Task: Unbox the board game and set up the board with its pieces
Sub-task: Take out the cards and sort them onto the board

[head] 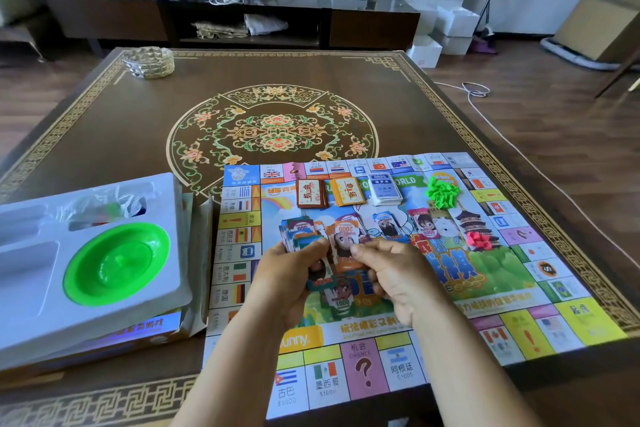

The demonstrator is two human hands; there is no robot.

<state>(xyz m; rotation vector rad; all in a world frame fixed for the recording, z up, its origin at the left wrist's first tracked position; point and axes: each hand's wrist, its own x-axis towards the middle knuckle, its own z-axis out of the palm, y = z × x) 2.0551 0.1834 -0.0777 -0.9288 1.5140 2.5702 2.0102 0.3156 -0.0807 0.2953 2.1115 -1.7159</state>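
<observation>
Holding play money (pixel 304 236), two hands (three card decks (pixel 348 191) beyond).

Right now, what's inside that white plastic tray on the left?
The white tray holds a green bowl and a crumpled plastic bag with coloured bits I can't identify. Beneath it, the game box is mostly covered.

Card decks (pixel 346 191) and house piles (pixel 442 191) crowd board (pixel 519 319).

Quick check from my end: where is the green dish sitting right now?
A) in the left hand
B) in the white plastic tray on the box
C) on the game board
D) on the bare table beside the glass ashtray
B: the green dish lies in a round recess of the white plastic tray, left of the game board.
</observation>
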